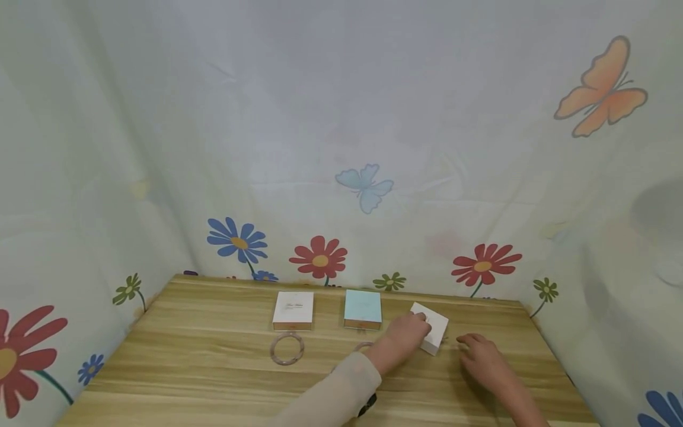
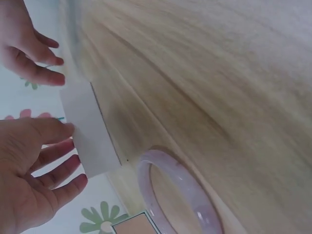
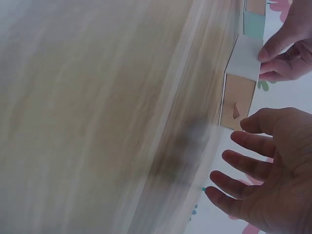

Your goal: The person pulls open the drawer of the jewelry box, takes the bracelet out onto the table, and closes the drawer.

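Observation:
A small white box (image 1: 436,333) sits askew on the table, third in a row. My left hand (image 1: 404,338) reaches over it, fingertips resting on its lid and thumb at the lid's edge. Its tan end with a small pull tab (image 3: 236,111) faces my right hand (image 3: 263,165). That hand hovers just right of the box, fingers spread and holding nothing. Left of the box, a pale lilac bangle (image 2: 183,187) lies on the wood, partly hidden by my left forearm in the head view.
A light blue box (image 1: 363,307) and another white box (image 1: 293,308) with dark lettering stand along the back of the wooden table (image 1: 203,344). A second bangle (image 1: 287,349) lies before the lettered box. Flower-printed cloth (image 1: 320,118) hangs behind and at both sides.

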A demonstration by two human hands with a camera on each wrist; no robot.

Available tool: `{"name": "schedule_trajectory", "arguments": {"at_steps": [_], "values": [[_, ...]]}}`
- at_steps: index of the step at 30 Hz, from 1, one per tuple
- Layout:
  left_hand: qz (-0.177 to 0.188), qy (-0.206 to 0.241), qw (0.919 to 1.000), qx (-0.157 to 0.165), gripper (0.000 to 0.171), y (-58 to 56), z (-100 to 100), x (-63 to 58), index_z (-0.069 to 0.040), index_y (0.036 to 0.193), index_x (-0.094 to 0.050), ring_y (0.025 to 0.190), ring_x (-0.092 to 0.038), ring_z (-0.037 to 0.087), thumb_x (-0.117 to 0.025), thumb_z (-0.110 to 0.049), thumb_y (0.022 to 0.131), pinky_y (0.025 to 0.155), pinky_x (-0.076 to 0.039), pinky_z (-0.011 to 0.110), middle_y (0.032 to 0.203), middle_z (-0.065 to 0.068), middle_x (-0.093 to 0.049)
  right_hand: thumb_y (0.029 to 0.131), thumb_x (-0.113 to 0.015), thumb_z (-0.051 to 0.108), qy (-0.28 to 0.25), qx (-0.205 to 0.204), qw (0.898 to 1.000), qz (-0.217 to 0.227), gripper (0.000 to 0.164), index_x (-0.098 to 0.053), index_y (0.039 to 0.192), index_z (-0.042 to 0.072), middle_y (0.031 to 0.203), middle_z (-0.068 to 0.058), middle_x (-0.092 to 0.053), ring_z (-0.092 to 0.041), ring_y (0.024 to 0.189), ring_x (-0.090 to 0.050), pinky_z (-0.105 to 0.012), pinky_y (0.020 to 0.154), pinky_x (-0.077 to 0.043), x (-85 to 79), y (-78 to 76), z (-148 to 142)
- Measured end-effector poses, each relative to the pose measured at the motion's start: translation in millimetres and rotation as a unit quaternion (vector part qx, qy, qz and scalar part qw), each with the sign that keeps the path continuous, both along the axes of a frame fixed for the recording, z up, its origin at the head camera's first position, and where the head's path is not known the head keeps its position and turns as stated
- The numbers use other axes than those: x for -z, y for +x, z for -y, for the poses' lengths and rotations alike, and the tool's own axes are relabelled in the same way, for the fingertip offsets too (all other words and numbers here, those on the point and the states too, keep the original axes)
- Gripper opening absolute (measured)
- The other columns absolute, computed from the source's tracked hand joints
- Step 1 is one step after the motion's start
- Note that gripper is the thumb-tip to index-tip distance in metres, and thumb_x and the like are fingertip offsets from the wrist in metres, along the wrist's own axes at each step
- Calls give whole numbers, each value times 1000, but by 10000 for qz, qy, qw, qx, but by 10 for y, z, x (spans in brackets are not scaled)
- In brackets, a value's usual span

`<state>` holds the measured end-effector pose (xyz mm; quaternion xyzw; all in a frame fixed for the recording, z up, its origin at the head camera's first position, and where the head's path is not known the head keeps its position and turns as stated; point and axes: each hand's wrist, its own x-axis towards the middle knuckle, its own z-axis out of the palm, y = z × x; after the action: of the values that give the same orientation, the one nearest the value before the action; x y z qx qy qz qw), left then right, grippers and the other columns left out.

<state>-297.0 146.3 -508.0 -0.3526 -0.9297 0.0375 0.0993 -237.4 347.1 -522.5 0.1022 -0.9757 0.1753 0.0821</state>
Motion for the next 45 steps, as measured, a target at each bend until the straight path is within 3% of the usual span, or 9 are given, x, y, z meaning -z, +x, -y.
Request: {"name": "schedule_trajectory", "arguments": {"at_steps": [3, 6, 12, 20, 26, 34, 45], "values": [[252, 91, 9996, -97, 10, 0, -5, -37, -29, 104, -76, 87, -59, 10, -70, -29, 95, 65, -51, 23, 102, -11, -62, 89, -70, 3, -32, -16, 10000, -53, 26, -68, 113, -6, 114, -26, -65, -44, 107, -64, -56, 92, -51, 8, -57, 44], [362, 111, 9991, -172, 18, 7, -19, -46, -31, 107, -76, 89, -58, 10, -73, -41, 93, 66, -51, 24, 103, -11, -62, 90, -70, 3, -73, -86, 9999, -109, 25, -68, 112, -7, 111, -26, -66, -43, 106, -65, -56, 91, -51, 17, -108, 87], [59, 59, 9994, -331, 35, 43, -91, 13, -30, 109, -74, 90, -58, 11, -71, -58, 88, 68, -52, 26, 102, -10, -62, 90, -71, 5, -109, -171, 9992, -341, 22, -70, 110, -5, 105, -24, -68, -43, 100, -66, -55, 88, -53, 42, -172, 188], [169, -66, 9980, -601, 40, 52, -181, 85, -35, 123, -67, 111, -57, 15, -67, -58, 91, 83, -53, 36, 122, -12, -60, 87, -73, 4, -39, -42, 9990, -441, 18, -72, 102, -5, 95, -19, -69, -38, 92, -67, -52, 83, -54, 87, -232, 262], [233, -105, 9978, -608, 40, 14, -180, 100, -40, 123, -69, 114, -55, 17, -65, -64, 91, 91, -51, 37, 125, -11, -60, 87, -74, 5, 0, 70, 9989, -473, 15, -73, 100, -3, 88, -16, -67, -35, 84, -67, -51, 73, -55, 134, -262, 282], [382, 131, 9972, -625, 43, -60, -228, 61, -39, 125, -68, 101, -59, 15, -69, -61, 89, 84, -53, 35, 121, -12, -62, 86, -73, 2, 14, -63, 9974, -720, 6, -73, 92, 2, 80, -10, -67, -32, 77, -66, -49, 72, -54, 142, -343, 243], [393, 67, 9971, -641, 44, -78, -261, 111, -39, 124, -69, 97, -60, 14, -70, -62, 86, 77, -53, 34, 119, -13, -63, 89, -73, 5, 43, -37, 9989, -461, 4, -74, 91, 4, 82, -8, -72, -29, 78, -69, -49, 69, -54, 119, -358, 234]]}}
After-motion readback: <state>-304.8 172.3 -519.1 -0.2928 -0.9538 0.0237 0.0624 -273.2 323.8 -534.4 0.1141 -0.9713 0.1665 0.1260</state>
